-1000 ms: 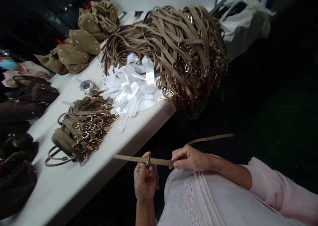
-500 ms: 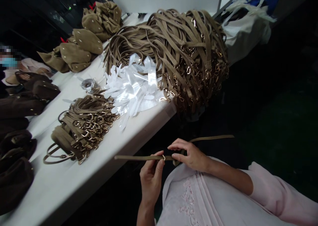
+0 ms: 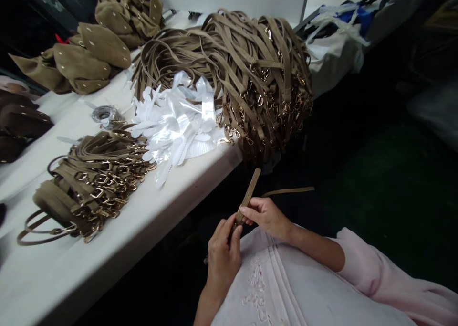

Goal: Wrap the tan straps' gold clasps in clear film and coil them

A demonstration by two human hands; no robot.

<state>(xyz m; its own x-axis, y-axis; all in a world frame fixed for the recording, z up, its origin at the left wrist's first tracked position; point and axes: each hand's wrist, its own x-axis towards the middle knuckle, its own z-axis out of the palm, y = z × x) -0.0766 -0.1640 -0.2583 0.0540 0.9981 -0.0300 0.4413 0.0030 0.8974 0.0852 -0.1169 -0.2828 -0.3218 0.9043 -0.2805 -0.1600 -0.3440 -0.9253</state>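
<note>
A narrow olive-brown strap (image 3: 250, 188) is held between both hands, off the table's front edge and close to my body. My left hand (image 3: 224, 247) is closed around it, thumb and fingers pinching the lower part. Just above, my right hand (image 3: 267, 216) pinches the same strap between thumb and fingers. One flat end with small holes points up and away from me. Another thin length sticks out to the right behind my right hand. Whatever buckle sits on the strap is mostly hidden by my fingers.
On the white table (image 3: 171, 206) lies a big heap of long straps (image 3: 229, 54) with gold clasps, hanging over the edge. Shorter buckled straps (image 3: 103, 173), clear plastic strips (image 3: 182, 120), a tape roll (image 3: 106, 115), olive bags (image 3: 84, 58) and dark brown bags (image 3: 23, 120) are there too.
The strap has turned from lying sideways to pointing up and away. My right hand has closed on it, beside my left hand. The view has shifted to the right.
</note>
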